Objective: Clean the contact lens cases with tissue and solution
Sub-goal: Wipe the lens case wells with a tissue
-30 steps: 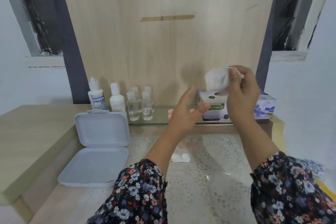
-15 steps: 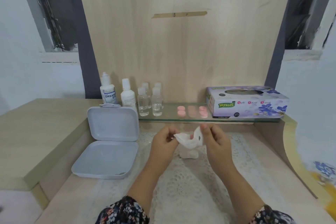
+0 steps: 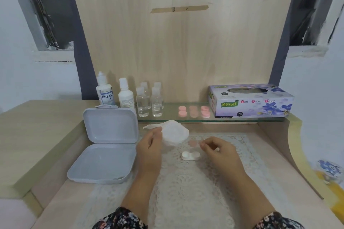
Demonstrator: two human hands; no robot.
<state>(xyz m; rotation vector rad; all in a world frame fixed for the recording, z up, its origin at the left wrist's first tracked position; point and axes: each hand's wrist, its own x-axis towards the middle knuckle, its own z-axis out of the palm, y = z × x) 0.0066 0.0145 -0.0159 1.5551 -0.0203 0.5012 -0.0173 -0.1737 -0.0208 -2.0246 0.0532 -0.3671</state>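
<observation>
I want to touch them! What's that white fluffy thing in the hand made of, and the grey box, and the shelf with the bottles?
The fluffy thing in the left hand looks like soft paper tissue: thin, crumpled, matte white. The grey box seems to be hard plastic, smooth with rounded corners. The shelf looks like glass: see-through, with a greenish edge.

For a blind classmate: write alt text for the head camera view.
A left hand holds a white tissue above a white contact lens case on a lace mat, the right hand beside it. Behind stand solution bottles and a tissue box.
</observation>
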